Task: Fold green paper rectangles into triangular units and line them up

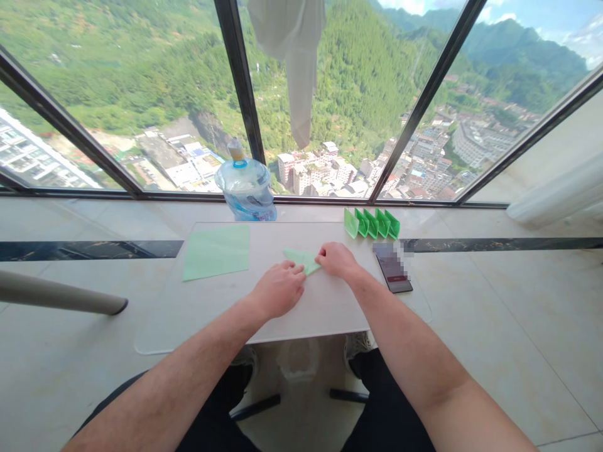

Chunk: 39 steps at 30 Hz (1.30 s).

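Observation:
A pale green sheet of paper (301, 257), folded to a pointed shape, lies on the white table between my hands. My left hand (279, 290) rests at its lower left edge, fingers bent and close together, holding it against the tabletop. At the paper's right corner, my right hand (336, 258) is closed in a pinch on the edge. Part of the paper is hidden under the fingers of both hands. To the left lies flat pale green paper (217, 252); whether it is one sheet or a stack, I cannot tell.
Several folded green paper pieces (372, 224) stand in a row at the table's back right. A phone (394, 269) lies near the right edge of the white table (211, 314). Behind the table stands a large clear water bottle (245, 188), close to the window. A grey pole (61, 295) is at left.

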{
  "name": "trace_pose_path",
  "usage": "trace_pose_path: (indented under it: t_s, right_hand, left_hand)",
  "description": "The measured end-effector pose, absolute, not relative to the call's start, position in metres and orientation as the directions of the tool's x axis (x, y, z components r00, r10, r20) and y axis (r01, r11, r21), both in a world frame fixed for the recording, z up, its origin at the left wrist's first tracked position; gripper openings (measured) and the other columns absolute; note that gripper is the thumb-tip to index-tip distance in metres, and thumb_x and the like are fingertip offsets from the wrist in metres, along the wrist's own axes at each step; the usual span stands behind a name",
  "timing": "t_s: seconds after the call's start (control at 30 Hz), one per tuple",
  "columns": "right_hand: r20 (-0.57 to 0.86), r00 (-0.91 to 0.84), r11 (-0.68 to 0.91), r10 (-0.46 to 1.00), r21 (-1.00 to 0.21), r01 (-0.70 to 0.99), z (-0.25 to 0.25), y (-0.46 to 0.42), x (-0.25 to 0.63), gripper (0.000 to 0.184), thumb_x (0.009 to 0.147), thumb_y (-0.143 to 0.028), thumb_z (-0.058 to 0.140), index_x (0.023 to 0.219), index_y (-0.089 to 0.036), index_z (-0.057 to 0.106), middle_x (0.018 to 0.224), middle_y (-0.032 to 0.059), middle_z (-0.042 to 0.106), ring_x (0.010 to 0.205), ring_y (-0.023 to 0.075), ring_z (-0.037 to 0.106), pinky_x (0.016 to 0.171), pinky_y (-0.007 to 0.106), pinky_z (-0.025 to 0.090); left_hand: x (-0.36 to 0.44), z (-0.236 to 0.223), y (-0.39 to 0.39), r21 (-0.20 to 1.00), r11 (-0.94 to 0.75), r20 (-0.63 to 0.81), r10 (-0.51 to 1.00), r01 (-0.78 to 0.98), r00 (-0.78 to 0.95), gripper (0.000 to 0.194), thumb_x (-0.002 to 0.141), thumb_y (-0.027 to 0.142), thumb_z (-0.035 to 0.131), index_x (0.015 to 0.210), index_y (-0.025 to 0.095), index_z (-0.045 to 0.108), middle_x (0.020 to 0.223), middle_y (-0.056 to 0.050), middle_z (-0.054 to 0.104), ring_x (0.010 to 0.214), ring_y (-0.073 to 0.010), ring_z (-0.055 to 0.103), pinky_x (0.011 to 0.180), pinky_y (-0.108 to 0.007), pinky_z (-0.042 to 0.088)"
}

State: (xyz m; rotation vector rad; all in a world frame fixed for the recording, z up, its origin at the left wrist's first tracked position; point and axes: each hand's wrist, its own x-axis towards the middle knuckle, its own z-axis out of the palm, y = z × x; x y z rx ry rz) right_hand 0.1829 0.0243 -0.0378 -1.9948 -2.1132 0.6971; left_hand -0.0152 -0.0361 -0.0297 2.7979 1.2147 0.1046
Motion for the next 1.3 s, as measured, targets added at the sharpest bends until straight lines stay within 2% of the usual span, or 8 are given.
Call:
trace_pose_path:
  t_s: [0.3, 0.63, 0.73, 0.9, 1.17, 1.3]
  right_hand:
    - [-0.13, -0.133, 0.073, 0.983, -0.386, 0.92, -0.0441, 0.025, 0.1802, 0.016, 0.087, -0.035, 0.064, 0.086, -0.022, 0.073, 0.088, 0.0052, 0.076, 0.08, 0.0179, 0.067, 0.063, 0.026, 0.037]
    - [-0.185, -0.124, 0.048, 0.975, -0.37, 0.928, -0.0378, 0.0245, 0.1792, 0.015, 0.088, -0.035, 0.063, 0.088, -0.023, 0.072, 0.092, 0.0039, 0.077, 0.082, 0.0171, 0.066, 0.065, 0.025, 0.038]
    - [-0.186, -0.134, 0.059, 0.973, -0.363, 0.93, -0.0376, 0.025, 0.1793, 0.015, 0.087, -0.035, 0.063, 0.087, -0.023, 0.072, 0.091, 0.0033, 0.076, 0.081, 0.017, 0.066, 0.063, 0.026, 0.036]
    - [-0.185, -0.146, 0.071, 0.972, -0.362, 0.93, -0.0375, 0.0248, 0.1801, 0.016, 0.087, -0.035, 0.062, 0.089, -0.023, 0.072, 0.091, 0.004, 0.076, 0.081, 0.0171, 0.066, 0.063, 0.026, 0.035]
    - [-0.181, -0.154, 0.078, 0.971, -0.37, 0.926, -0.0365, 0.0249, 0.181, 0.017, 0.088, -0.036, 0.061, 0.089, -0.022, 0.072, 0.091, 0.0039, 0.076, 0.082, 0.0172, 0.066, 0.063, 0.026, 0.036]
    - [-0.171, -0.165, 0.086, 0.971, -0.394, 0.915, -0.0372, 0.0268, 0.1825, 0.015, 0.087, -0.028, 0.059, 0.088, -0.021, 0.072, 0.093, 0.005, 0.077, 0.084, 0.0165, 0.066, 0.065, 0.025, 0.038]
  left_hand:
    - [-0.0149, -0.0296, -0.0368, 0.096, -0.677, 0.024, 0.734, 0.73, 0.678, 0.018, 0.093, 0.021, 0.051, 0.09, 0.019, 0.068, 0.108, -0.012, 0.07, 0.112, -0.0285, 0.061, 0.089, -0.043, 0.053]
    - [-0.0139, -0.0286, -0.0375, 0.101, -0.671, 0.01, 0.739, 0.735, 0.673, 0.015, 0.092, 0.02, 0.051, 0.09, 0.017, 0.066, 0.107, -0.011, 0.07, 0.112, -0.0295, 0.061, 0.088, -0.044, 0.052]
    - [-0.0136, -0.0275, -0.0383, 0.137, -0.636, 0.004, 0.767, 0.76, 0.641, 0.018, 0.089, 0.02, 0.054, 0.101, 0.016, 0.066, 0.106, -0.011, 0.07, 0.111, -0.0294, 0.061, 0.09, -0.043, 0.051]
    - [-0.013, -0.0284, -0.0398, 0.157, -0.619, 0.028, 0.782, 0.769, 0.623, 0.045, 0.089, 0.022, 0.053, 0.134, 0.016, 0.056, 0.117, -0.011, 0.069, 0.112, -0.0284, 0.059, 0.094, -0.043, 0.049]
    - [-0.0106, -0.028, -0.0404, 0.087, -0.625, -0.005, 0.778, 0.776, 0.628, 0.042, 0.091, 0.024, 0.05, 0.132, 0.018, 0.059, 0.12, -0.011, 0.067, 0.112, -0.0287, 0.058, 0.088, -0.042, 0.049]
    - [-0.0099, -0.0284, -0.0411, 0.075, -0.615, -0.005, 0.787, 0.785, 0.617, 0.041, 0.092, 0.024, 0.049, 0.131, 0.018, 0.06, 0.12, -0.012, 0.066, 0.112, -0.0292, 0.058, 0.086, -0.043, 0.049]
